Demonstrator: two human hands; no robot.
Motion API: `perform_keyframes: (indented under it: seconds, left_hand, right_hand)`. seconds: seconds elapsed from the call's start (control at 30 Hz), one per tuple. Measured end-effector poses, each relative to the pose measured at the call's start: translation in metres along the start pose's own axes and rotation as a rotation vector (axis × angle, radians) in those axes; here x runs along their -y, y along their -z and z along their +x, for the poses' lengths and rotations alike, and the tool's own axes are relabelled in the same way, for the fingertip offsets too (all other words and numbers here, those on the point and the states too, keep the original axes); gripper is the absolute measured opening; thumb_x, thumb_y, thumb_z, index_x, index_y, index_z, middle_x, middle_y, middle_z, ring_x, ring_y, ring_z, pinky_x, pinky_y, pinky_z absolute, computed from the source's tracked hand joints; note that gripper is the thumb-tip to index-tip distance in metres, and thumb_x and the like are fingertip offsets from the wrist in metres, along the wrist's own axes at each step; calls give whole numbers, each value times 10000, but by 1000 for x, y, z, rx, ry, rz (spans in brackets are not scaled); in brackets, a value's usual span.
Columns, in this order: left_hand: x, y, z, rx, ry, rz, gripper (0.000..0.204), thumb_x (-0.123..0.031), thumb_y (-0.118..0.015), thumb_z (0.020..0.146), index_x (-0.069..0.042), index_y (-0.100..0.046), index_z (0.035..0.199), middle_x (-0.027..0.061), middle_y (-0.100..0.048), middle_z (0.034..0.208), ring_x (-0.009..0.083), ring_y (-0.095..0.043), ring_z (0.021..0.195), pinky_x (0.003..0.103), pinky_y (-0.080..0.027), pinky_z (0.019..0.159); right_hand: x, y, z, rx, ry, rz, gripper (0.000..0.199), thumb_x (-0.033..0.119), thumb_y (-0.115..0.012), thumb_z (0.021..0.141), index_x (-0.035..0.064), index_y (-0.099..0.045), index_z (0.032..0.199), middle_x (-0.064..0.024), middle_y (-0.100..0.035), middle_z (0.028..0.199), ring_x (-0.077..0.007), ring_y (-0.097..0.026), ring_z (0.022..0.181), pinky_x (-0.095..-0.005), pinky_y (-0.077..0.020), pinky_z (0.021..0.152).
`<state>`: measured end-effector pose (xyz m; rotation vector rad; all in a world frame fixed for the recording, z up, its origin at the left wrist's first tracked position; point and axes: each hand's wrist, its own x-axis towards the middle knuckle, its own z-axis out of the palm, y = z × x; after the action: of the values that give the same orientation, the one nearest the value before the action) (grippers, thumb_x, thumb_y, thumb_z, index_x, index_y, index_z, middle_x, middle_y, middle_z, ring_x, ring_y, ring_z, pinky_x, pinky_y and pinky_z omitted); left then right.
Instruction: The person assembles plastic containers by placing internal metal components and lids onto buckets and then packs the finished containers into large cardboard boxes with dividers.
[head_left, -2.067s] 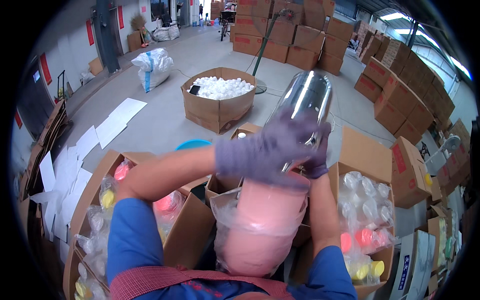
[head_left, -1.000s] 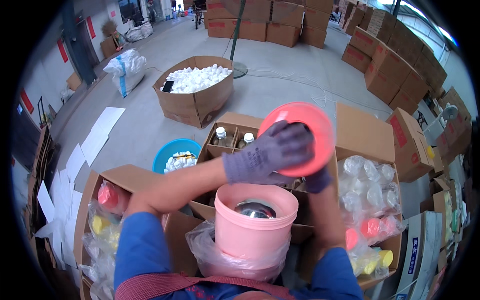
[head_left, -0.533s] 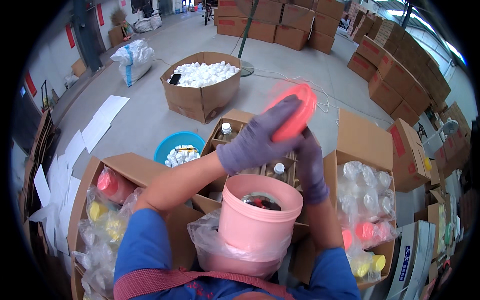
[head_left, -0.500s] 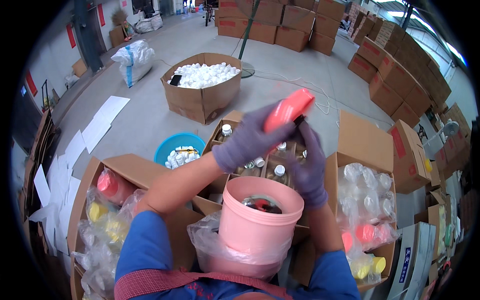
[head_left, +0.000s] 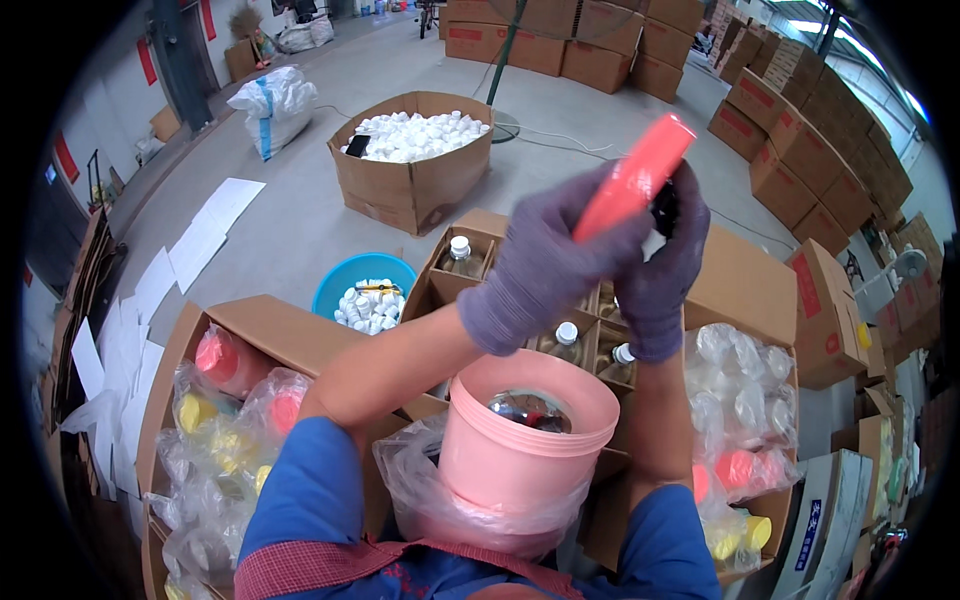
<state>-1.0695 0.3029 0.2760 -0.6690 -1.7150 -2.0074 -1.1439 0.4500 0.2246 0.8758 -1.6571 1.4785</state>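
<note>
My left hand (head_left: pixel 552 245), in a purple-grey glove, is closed round a long, glossy coral-red piece (head_left: pixel 640 178), raised and tilted up to the right. My gloved right hand (head_left: pixel 662 290) is closed just beside it. Between the hands shows a small black part (head_left: pixel 664 205) with something white below; its kind is not clear. Both hands are above a divided carton (head_left: pixel 484 222) of clear bottles with white caps (head_left: pixel 567 335). Directly below and nearer stands a pink bucket (head_left: pixel 520 465), with a shiny round opening (head_left: pixel 530 408) inside its rim.
Boxes of bagged coral-red and yellow-ended items stand left (head_left: pixel 225 445) and right (head_left: pixel 740 400). A blue basin (head_left: pixel 325 290) and a large carton (head_left: pixel 380 195) hold white caps. Stacked cartons (head_left: pixel 600 45) line the back. White sheets (head_left: pixel 225 205) lie on the floor.
Both hands have moved right and slightly up with the coral-red piece, which now points more steeply toward the upper right. The hands are closer together.
</note>
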Motion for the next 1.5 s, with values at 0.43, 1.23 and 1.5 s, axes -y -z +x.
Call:
perform_keyframes:
  seconds: [0.43,1.23,1.5]
  left_hand:
    - [36,40,-12,761,-584,754,647,-234,-741,786,-32,-489,1346,199,-519,1303,340,-525,1194,445,-420,1011]
    - [-40,31,-105,600,-213,845,380,-367,-802,655,-83,-644,851,110,-684,945,289,-672,869,384,-539,746]
    - [33,91,-124,118,242,401,301,-231,-589,916,16,-629,1083,183,-555,1313,301,-523,1219,399,-375,1062]
  right_hand:
    - [9,30,-72,319,-932,854,574,508,-351,1026,43,-495,1330,-109,-584,1270,-210,-606,1106,-310,-506,940]
    - [64,42,-155,164,-233,324,438,427,-607,904,27,-566,1079,-150,-605,1042,-318,-584,960,-483,-439,958]
    - [119,50,-117,373,-103,6,469,365,-486,953,-11,-551,1226,-160,-626,1116,-309,-593,1039,-422,-428,984]
